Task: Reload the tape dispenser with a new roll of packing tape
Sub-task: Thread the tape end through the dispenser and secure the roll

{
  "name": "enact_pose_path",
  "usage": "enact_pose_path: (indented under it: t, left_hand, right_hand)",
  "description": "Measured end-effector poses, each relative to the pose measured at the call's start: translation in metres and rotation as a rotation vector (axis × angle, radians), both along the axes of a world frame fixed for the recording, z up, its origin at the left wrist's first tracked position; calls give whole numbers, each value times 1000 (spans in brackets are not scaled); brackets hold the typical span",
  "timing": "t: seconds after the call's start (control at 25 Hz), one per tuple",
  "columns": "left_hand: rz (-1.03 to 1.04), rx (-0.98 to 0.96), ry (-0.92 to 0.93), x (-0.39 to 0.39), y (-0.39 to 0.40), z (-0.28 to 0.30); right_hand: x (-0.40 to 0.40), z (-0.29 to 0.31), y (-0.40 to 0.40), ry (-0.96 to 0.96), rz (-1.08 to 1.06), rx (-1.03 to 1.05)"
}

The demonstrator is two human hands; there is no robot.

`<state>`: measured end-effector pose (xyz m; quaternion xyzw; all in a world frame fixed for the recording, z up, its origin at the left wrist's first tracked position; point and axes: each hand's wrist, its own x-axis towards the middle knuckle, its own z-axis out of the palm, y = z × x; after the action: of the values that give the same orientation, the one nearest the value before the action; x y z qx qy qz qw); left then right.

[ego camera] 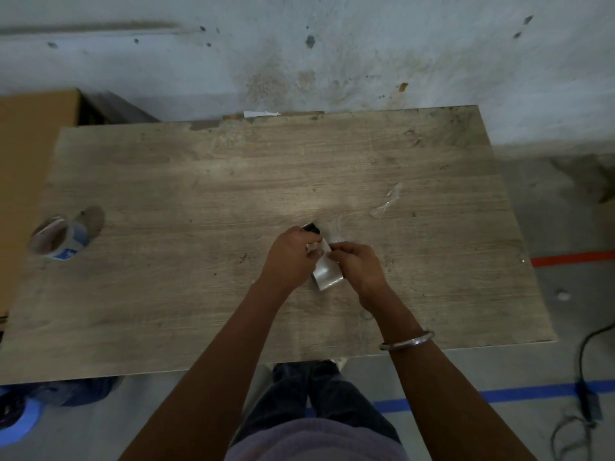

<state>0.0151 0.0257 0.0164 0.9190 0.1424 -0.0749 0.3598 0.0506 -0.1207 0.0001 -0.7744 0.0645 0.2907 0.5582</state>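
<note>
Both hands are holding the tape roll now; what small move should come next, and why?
Probably pull the loose tape end forward toward the black dispenser tip. Both hands, left and right, hold the clear roll, and the right hand's fingers seem to pinch its end.

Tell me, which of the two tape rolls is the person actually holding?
The clear, shiny roll at mid-table, held between the left hand and right hand. The other roll, with blue print, sits untouched near the table's left edge.
</note>
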Motion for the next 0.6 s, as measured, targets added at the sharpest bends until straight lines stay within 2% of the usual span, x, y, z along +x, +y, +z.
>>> enact_pose_path:
  t: [0.16,0.4,0.6]
  left_hand:
    - [16,-18,-12,0,1,-4]
    - [8,128,-70,-1,-2,-4]
    - [-270,-52,-178,0,14,-11]
  right_hand:
    - [7,-3,0,-39,24,-52]
    - [16,2,0,68,114,-26]
    - [29,0,-10,-124,363,-95]
